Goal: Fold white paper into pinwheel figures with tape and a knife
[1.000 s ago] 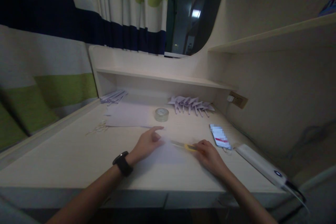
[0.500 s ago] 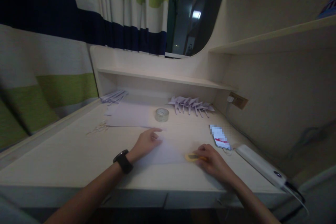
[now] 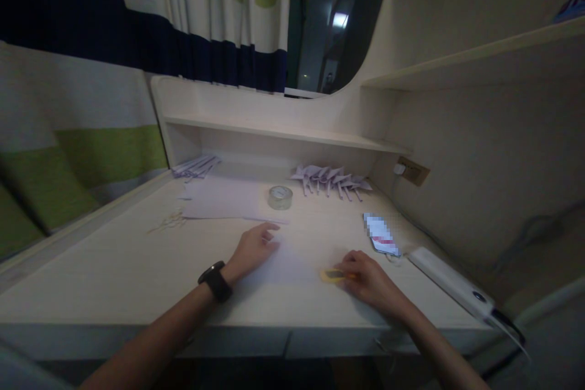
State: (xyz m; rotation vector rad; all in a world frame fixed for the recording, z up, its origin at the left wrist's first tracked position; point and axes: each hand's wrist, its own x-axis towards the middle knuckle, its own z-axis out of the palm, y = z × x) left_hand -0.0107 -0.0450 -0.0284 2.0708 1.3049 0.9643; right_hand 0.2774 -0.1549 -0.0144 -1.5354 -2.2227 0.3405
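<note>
Under the left hand (image 3: pixel 253 247), flat and unclenched, a pale paper sheet (image 3: pixel 292 262), just beside it the right hand (image 3: pixel 365 277) grasping a yellow cutter (image 3: pixel 331 275), tape roll (image 3: pixel 280 197) beyond

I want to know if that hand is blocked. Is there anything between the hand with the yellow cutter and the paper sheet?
Nothing visible stands between them. The right hand holds the yellow cutter right at the edge of the paper sheet, and the left hand presses on the sheet's far side. The tape roll sits farther back.
</note>
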